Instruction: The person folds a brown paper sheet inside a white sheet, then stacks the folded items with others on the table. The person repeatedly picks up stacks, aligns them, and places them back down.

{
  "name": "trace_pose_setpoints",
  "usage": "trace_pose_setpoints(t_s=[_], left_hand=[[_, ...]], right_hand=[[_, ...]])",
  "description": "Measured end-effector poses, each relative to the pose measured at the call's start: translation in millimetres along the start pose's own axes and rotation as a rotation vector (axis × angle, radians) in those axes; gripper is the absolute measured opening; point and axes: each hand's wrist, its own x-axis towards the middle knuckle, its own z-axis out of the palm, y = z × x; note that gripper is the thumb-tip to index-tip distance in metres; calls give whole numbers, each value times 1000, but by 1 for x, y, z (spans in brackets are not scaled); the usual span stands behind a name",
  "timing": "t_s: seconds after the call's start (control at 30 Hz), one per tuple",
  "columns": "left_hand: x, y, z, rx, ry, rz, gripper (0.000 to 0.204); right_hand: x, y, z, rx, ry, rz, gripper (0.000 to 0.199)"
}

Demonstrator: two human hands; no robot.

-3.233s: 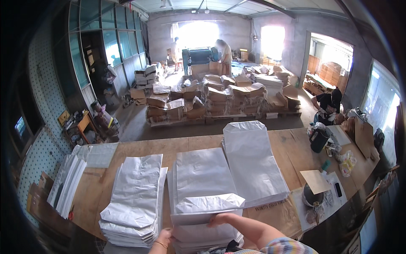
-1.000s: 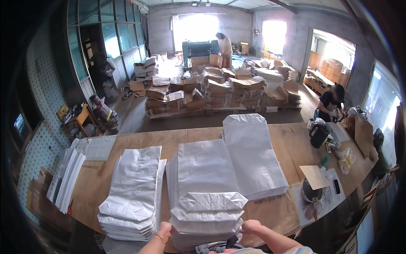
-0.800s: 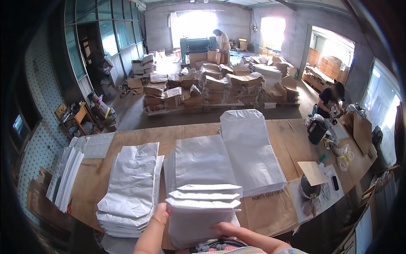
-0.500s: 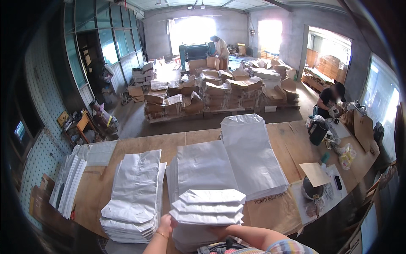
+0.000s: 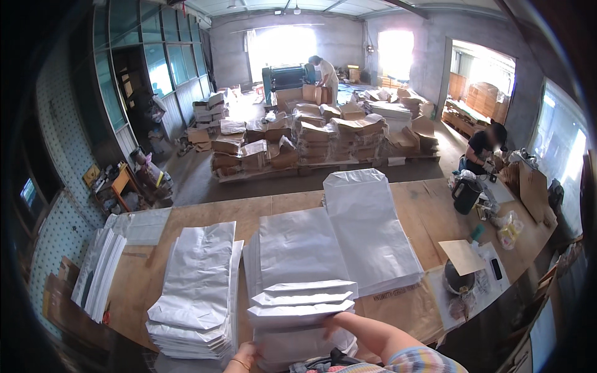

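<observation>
White paper bags with folded ends lie in stacks on a wooden table. The near stack [image 5: 303, 309] is in front of me, its top few ends fanned in steps. My left hand [image 5: 247, 354] is low at that stack's near left corner, its fingers smeared by motion against the lower bags. My right hand [image 5: 331, 324] reaches across from the right, fingers loosely stretched down over the bags just below the fanned ends. Left of them stands another stack of white bags [image 5: 196, 280]. Behind lie a flat white bag pile [image 5: 298, 242] and a longer white bag stack [image 5: 367, 230].
The wooden table [image 5: 249, 208] also bears a black kettle [image 5: 466, 194], a phone [image 5: 496, 268] and a dark bowl [image 5: 459, 281] at right. White folded sheets [image 5: 102, 273] stand at left. Beyond are brown bag piles [image 5: 342, 137], a person at right [image 5: 482, 149] and another at a machine [image 5: 326, 74].
My left hand has moved down from the fanned ends to the stack's lower corner. My right hand has come up from beneath them. The fanned ends sit flatter and slightly left.
</observation>
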Motion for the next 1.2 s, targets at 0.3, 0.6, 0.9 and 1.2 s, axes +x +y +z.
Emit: trace_pose_setpoints(t_s=[0.3, 0.6, 0.9, 1.2], left_hand=[[12, 17, 22, 336, 457, 28, 22], [62, 85, 18, -345, 92, -123, 21], [26, 104, 41, -290, 99, 207, 18], [-14, 18, 9, -41, -36, -50, 16]], right_hand=[[-29, 70, 113, 187, 398, 140, 41], [-127, -64, 49, 456, 494, -265, 25], [-34, -35, 42, 193, 194, -389, 72], [-22, -17, 7, 216, 231, -48, 56]])
